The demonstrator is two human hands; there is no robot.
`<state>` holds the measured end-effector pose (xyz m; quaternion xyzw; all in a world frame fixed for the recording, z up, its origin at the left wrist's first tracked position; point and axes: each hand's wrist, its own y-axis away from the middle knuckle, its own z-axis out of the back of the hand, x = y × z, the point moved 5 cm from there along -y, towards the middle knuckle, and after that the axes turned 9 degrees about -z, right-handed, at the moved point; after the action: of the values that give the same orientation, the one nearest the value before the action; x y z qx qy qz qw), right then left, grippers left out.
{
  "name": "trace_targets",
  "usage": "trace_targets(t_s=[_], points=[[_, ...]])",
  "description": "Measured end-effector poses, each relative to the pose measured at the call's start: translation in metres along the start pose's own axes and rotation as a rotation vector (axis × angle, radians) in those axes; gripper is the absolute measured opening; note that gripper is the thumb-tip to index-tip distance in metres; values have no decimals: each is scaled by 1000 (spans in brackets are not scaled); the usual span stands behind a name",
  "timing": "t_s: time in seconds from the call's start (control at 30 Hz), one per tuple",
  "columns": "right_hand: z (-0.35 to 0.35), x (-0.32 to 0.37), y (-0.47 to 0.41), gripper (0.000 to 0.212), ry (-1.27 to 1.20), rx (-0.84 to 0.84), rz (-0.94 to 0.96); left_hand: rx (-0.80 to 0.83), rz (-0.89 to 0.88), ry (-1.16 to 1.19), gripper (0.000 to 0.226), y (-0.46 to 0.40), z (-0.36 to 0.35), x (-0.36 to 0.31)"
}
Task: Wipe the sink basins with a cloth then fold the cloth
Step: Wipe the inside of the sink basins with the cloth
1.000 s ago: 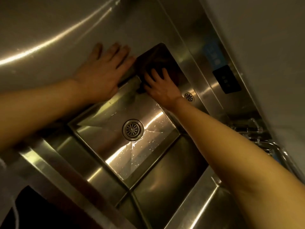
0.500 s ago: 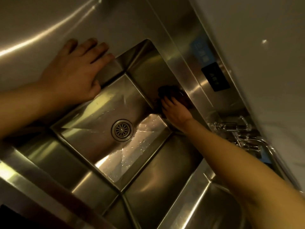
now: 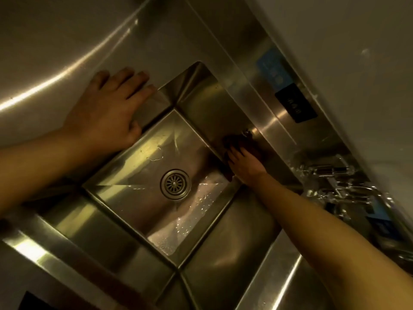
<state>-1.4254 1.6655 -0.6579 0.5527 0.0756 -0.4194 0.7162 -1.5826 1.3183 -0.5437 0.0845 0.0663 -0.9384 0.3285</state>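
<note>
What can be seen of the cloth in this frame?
The cloth is a dark, brownish, bunched piece, mostly hidden under the right hand, whose straight fingers press it flat against the back wall of the sink basin, near the basin's right corner. Only its edges show beyond the fingertips and below the palm. It looks soft; weave and exact colour cannot be made out in the dim light. It is not folded. The left hand does not touch it.

Dark cloth (image 3: 250,146) mostly covered by the right hand (image 3: 244,165), shape and folds unreadable. Both forearms cut off at the picture's edges. Second basin (image 3: 312,287), near right, cropped by the bottom edge. Taps (image 3: 330,175) at right blurred into glare. Blue label (image 3: 271,68) and dark panel (image 3: 295,104) illegible.
</note>
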Motion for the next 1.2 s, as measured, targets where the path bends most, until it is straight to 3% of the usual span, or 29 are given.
trace_targets(t_s=[0.13, 0.33, 0.47, 0.6, 0.77, 0.87, 1.0, 1.1, 1.2], points=[[42, 4, -58, 63, -79, -80, -49, 6, 9, 5, 84, -1, 1, 0], [97, 5, -116, 64, -421, -206, -213, 11, 20, -1, 84, -2, 0, 1], [113, 11, -129, 71, -854, -301, -319, 2, 20, -13, 83, -3, 2, -1], [105, 43, -135, 75, -1289, -256, -452, 0, 26, -21, 81, -4, 4, -1], [106, 95, -133, 77, -1608, -281, -615, -12, 20, -6, 80, -4, -1, 0], [134, 133, -127, 76, -1674, -354, -518, -21, 15, -13, 81, -3, 0, 1], [183, 220, -100, 79, -1652, -395, -204, -18, 15, -5, 84, -5, 3, -1], [210, 283, -76, 81, -1461, -423, 90, -29, 15, -7, 84, -4, 3, -3], [207, 286, -77, 77, -1419, -446, 183, -36, 8, 6, 83, -4, 1, -2]])
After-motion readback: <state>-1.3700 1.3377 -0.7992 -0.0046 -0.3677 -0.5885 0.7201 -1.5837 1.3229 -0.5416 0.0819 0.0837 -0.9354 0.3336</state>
